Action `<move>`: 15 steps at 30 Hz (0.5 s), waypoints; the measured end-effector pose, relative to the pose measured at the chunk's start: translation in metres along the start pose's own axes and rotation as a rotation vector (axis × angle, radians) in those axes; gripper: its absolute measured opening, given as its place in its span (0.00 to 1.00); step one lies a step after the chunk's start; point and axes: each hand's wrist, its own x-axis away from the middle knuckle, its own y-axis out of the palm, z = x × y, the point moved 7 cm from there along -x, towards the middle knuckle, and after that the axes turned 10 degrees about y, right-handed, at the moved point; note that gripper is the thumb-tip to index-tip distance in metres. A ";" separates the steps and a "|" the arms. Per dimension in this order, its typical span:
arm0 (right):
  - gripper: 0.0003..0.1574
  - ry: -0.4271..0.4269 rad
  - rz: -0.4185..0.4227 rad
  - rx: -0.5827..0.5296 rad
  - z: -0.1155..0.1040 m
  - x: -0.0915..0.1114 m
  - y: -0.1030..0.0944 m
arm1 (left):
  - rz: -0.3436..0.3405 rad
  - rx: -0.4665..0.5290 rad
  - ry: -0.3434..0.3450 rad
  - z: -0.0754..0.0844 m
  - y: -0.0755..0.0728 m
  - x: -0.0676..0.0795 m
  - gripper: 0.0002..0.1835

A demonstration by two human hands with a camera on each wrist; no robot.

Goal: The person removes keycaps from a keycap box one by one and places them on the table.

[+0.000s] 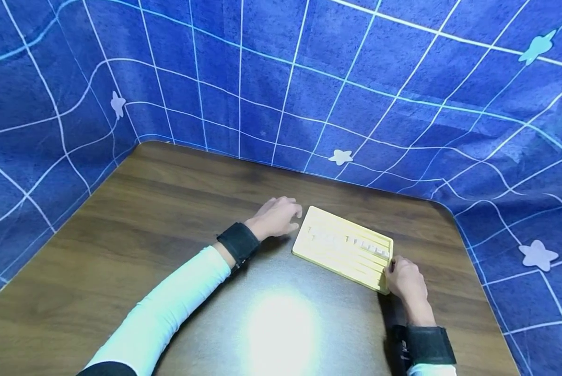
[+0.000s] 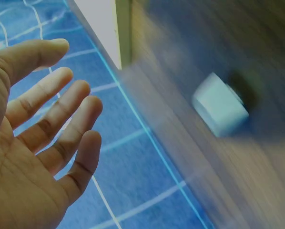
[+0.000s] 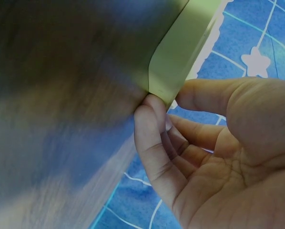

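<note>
Yellow tray (image 1: pixel 337 257): right hand (image 1: pixel 407 282) grip pinching end edge; left hand (image 1: pixel 277 216) spread, open gap to opposite edge.

Can read no word, number or brand for certain. On the yellow tray (image 1: pixel 335 259), can just make out tiny marks (image 1: pixel 347 238) shaped like a T, too small to tell as letters or mere slots. Along the small white pieces (image 1: pixel 370 247) inside the tray, cannot read anything. Nearer than the tray's right end, beside the black wristband (image 1: pixel 431 345), can see illegible pale specks (image 1: pixel 405 347) on a dark case (image 1: pixel 400 334).
</note>
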 end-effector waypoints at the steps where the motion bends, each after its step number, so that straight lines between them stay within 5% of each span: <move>1: 0.18 0.004 -0.004 0.002 0.000 0.000 -0.001 | -0.001 0.006 0.010 0.004 0.001 -0.004 0.13; 7: 0.15 0.013 0.009 -0.001 0.001 -0.001 -0.002 | -0.013 -0.014 0.070 0.022 0.011 -0.026 0.13; 15: 0.13 -0.016 0.028 -0.004 0.001 -0.001 0.000 | -0.072 0.001 0.056 0.028 0.033 -0.038 0.14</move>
